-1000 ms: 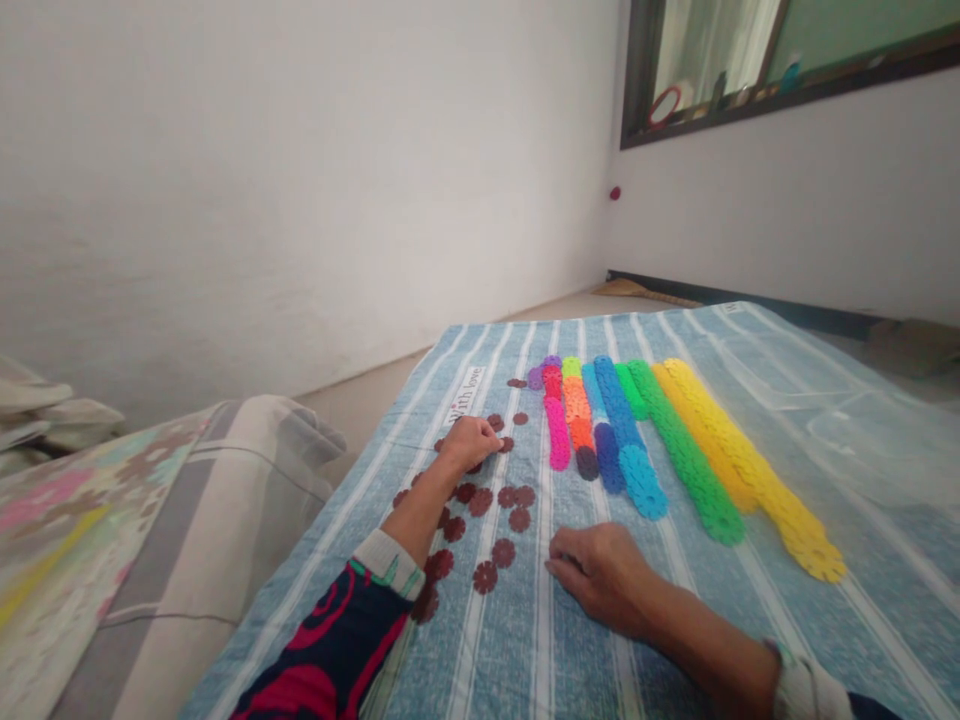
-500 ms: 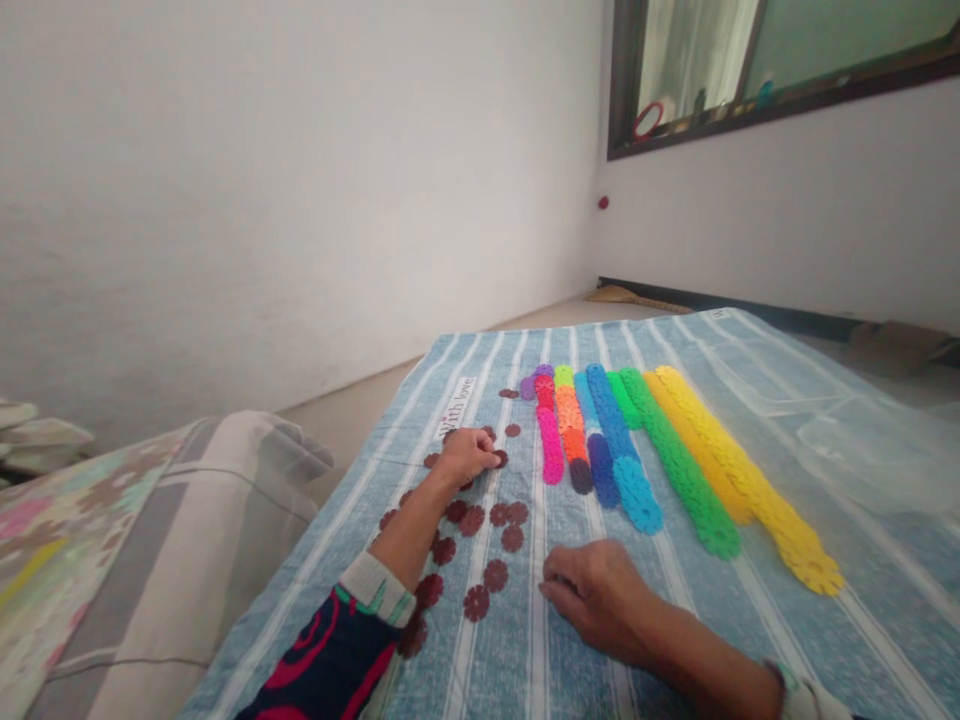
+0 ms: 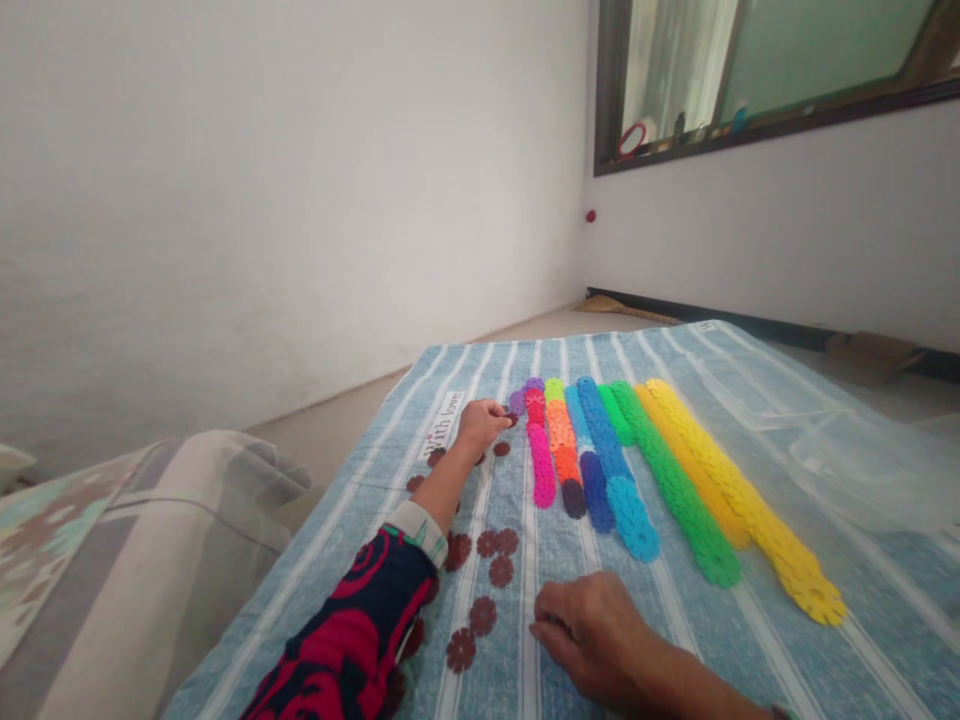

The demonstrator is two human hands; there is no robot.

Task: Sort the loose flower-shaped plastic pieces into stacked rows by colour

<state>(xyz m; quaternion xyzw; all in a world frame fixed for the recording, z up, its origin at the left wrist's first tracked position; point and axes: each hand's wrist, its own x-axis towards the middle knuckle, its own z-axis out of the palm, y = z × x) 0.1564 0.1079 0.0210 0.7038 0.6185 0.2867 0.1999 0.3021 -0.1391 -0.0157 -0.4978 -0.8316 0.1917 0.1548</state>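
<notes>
At the far left of the cloth, my left hand pinches a brown snowflake disc between thumb and fingertips, close to the purple discs. Loose brown discs lie scattered below it, some partly behind my left sleeve. My right hand rests on the cloth to the right of them, fingers curled in, with nothing showing in it. Beyond it, overlapping discs lie in colour rows: pink, orange, blue, green and yellow.
A blue-and-white striped cloth covers the table. Clear plastic bags lie at its right side. Fabric in grey and white stands at the left, and a white wall rises behind. A broom lies on the floor.
My left hand has moved farther up the cloth, toward the purple discs, with a brown disc at its fingertips. My right hand keeps its place on the cloth. The view has shifted slightly.
</notes>
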